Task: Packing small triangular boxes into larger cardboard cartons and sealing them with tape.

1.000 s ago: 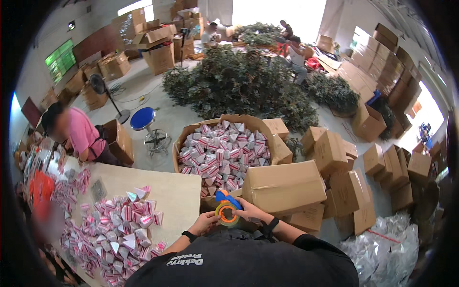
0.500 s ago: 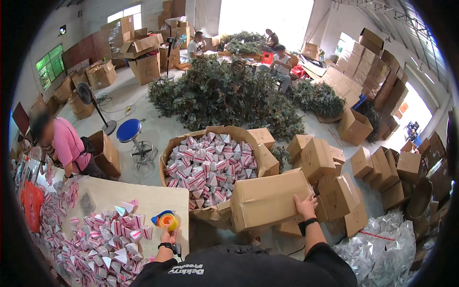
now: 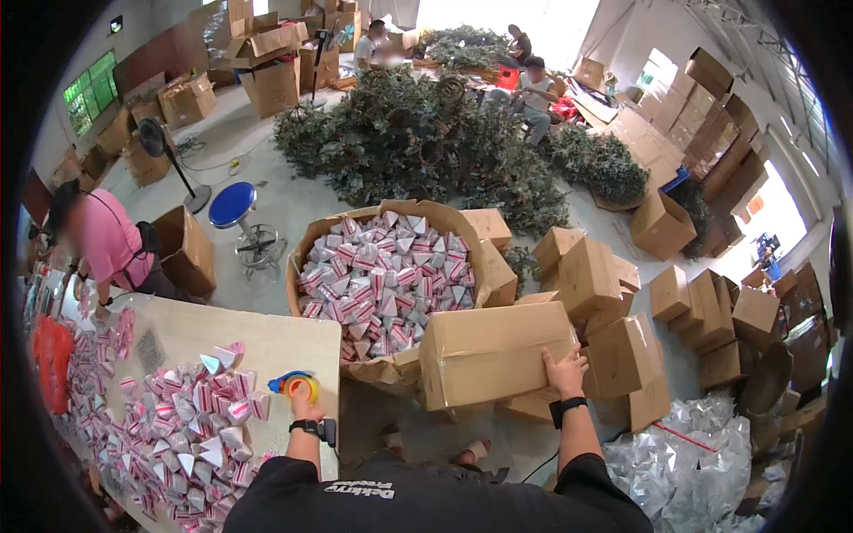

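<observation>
Two hands work apart: the left hand [image 3: 304,401] grips a yellow-and-blue tape dispenser [image 3: 294,385] on the pale tabletop [image 3: 222,333], while the right hand [image 3: 565,370] presses flat on a sealed brown cardboard box [image 3: 493,353] beside the big open carton [image 3: 382,280] of pink-striped packets.

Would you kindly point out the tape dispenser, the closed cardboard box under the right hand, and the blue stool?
tape dispenser [image 3: 298,385], head view, on its yellow roll.
closed cardboard box [image 3: 489,355], head view, on its front face.
blue stool [image 3: 233,203], head view, on its round seat.
</observation>
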Action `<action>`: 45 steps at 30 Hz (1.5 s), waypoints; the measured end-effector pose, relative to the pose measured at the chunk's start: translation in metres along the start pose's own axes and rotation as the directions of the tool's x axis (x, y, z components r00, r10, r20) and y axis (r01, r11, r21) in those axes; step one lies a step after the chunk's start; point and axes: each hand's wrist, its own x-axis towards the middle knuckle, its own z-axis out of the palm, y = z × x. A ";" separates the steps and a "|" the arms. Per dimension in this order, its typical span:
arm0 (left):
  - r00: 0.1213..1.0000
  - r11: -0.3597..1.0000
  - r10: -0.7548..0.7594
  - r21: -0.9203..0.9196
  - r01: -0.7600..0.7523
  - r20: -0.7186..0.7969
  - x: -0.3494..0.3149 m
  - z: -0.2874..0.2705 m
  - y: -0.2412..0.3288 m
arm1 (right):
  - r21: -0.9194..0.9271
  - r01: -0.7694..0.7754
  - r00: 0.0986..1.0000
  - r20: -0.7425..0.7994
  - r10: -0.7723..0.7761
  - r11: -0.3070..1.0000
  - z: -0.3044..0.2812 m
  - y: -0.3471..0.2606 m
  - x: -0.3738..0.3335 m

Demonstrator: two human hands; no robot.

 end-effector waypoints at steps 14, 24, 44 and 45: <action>0.731 0.125 0.028 0.724 -0.679 0.681 -0.115 0.289 -0.072 | 0.389 0.189 0.942 0.187 -0.278 0.902 -0.005 0.099 -0.104; 0.683 -0.499 -0.064 0.569 -0.653 0.728 -0.161 0.383 -0.126 | 0.629 0.182 0.703 0.454 -0.547 0.756 -0.024 0.291 -0.148; 0.508 -0.475 -0.226 0.362 -0.802 0.831 -0.314 0.570 -0.369 | 0.861 -0.181 0.611 0.477 -0.632 0.475 0.041 0.499 0.040; 0.511 -0.478 -0.227 0.362 -0.800 0.829 -0.340 0.592 -0.388 | 0.886 -0.152 0.661 0.420 -0.621 0.438 0.026 0.508 0.060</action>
